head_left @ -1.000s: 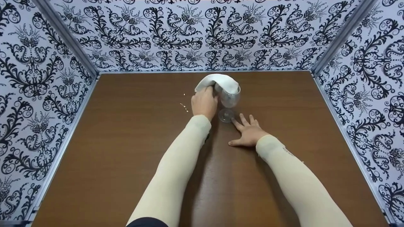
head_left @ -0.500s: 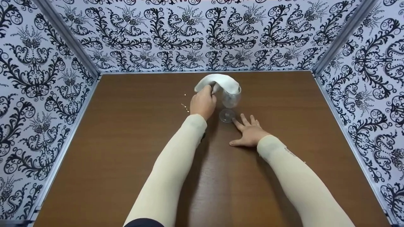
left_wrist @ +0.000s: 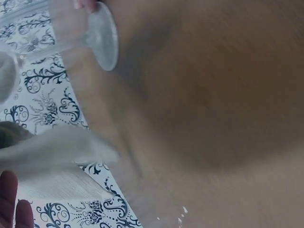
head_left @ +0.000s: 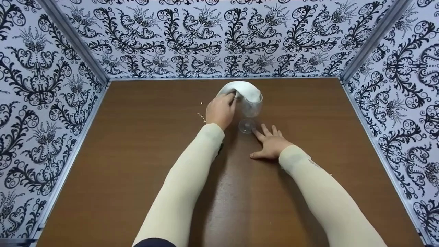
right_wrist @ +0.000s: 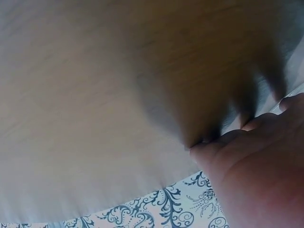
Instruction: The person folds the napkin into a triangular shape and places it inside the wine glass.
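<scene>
A clear stemmed wine glass (head_left: 252,109) stands upright toward the back of the table. The white cloth (head_left: 241,88) arches over to the glass, with one end down in its bowl. My left hand (head_left: 221,109), left of the glass, grips the loose part of the cloth with curled fingers. In the left wrist view the cloth (left_wrist: 61,147) hangs beside the fingers, and the glass's foot (left_wrist: 103,37) shows at the top. My right hand (head_left: 272,145) lies spread on the table, its index fingertip on the edge of the foot. In the right wrist view this hand (right_wrist: 266,161) appears at the right edge.
Small pale crumbs (head_left: 201,116) lie on the brown wooden table (head_left: 144,154), left of my left hand. Patterned black-and-white panels (head_left: 205,37) enclose the table at the back and both sides, with metal frame posts at the corners.
My left hand has shifted slightly left, and the cloth's left end has drawn in toward the hand. The glass and my right hand stay about where they were.
</scene>
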A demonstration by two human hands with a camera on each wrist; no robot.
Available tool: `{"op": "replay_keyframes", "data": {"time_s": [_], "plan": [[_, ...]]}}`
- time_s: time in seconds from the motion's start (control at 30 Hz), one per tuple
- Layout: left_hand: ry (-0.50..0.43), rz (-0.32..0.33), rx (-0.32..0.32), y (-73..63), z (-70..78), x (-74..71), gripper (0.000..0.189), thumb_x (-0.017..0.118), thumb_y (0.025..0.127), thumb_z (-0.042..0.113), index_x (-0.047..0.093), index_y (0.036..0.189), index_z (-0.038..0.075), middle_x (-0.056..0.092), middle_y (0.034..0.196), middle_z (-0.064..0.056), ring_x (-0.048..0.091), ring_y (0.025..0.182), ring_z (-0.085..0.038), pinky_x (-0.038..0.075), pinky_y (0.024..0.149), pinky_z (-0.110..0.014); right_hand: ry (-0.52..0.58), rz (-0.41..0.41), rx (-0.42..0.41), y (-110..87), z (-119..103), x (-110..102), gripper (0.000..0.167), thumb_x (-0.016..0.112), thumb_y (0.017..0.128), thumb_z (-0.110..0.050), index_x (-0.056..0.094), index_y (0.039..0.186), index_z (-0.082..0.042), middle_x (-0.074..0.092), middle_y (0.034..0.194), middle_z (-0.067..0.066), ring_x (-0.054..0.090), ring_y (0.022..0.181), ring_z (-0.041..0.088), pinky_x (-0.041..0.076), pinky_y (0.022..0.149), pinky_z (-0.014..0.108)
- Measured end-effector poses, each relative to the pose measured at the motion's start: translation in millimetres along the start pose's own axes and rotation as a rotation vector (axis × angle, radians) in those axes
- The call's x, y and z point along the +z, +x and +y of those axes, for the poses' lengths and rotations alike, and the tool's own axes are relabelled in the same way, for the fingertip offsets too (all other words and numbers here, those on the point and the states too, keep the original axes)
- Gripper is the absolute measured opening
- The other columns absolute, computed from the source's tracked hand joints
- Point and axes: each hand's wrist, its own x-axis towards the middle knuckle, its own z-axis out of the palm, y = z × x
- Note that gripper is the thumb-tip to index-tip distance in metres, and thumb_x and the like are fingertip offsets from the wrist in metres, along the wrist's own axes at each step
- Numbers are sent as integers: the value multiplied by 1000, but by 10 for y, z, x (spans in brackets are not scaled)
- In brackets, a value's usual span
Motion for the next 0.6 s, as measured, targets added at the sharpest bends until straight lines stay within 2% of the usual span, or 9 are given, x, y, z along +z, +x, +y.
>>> {"op": "replay_keyframes", "data": {"time_s": [0.13,0.27,0.33,0.4,0.47,0.5,0.53,0.6], "plan": [[-46,38,-14,-5,32,-35,23,58,105,29,77,109,16,75,119,-2,71,113,-28,58,95,-47,-1,2,-3,7,5,5,113,66,87,-77,9,171,-27,-8,177,20,-10,158,58,5,129,69],[-66,27,-24,-11,57,-42,18,60,102,27,69,97,12,73,105,-5,71,101,-30,57,89,-48,-21,6,-3,5,4,3,112,67,88,-75,9,171,-26,-6,177,21,-7,158,59,7,129,69],[-62,8,-33,-11,67,-44,17,61,101,27,65,92,12,70,98,-6,70,94,-32,56,85,-48,-47,19,-12,-18,-33,-23,111,68,90,-71,11,171,-21,-1,176,25,-2,158,60,10,128,69],[-54,-4,-39,-7,73,-48,18,62,100,27,64,91,12,70,95,-7,70,91,-34,56,84,-49,-93,30,-26,-58,-124,-90,104,70,92,-65,22,169,-13,12,174,29,11,157,60,18,128,67],[-43,-5,-35,-3,71,-55,17,63,99,27,64,91,12,70,95,-7,71,91,-34,56,83,-50,-155,35,-63,-134,-277,-217,79,71,96,-54,51,155,-5,45,159,29,42,147,54,36,121,62],[-33,-1,-29,-1,67,-59,16,63,99,26,64,91,12,71,95,-6,71,91,-34,56,83,-50,-196,47,-98,-189,-373,-300,64,71,97,-48,64,141,-2,60,145,28,56,136,51,45,115,59],[-24,5,-19,0,62,-62,16,63,98,26,65,90,12,71,96,-6,71,91,-34,56,83,-50,-231,65,-133,-254,-481,-396,50,71,98,-42,72,125,-1,70,128,25,66,121,47,52,106,57],[-7,23,6,6,50,-61,16,63,97,25,65,89,11,70,96,-5,71,90,-33,56,82,-50,-267,147,-222,-378,-695,-604,30,69,99,-32,75,97,-3,75,94,16,73,88,39,59,84,55]]}}
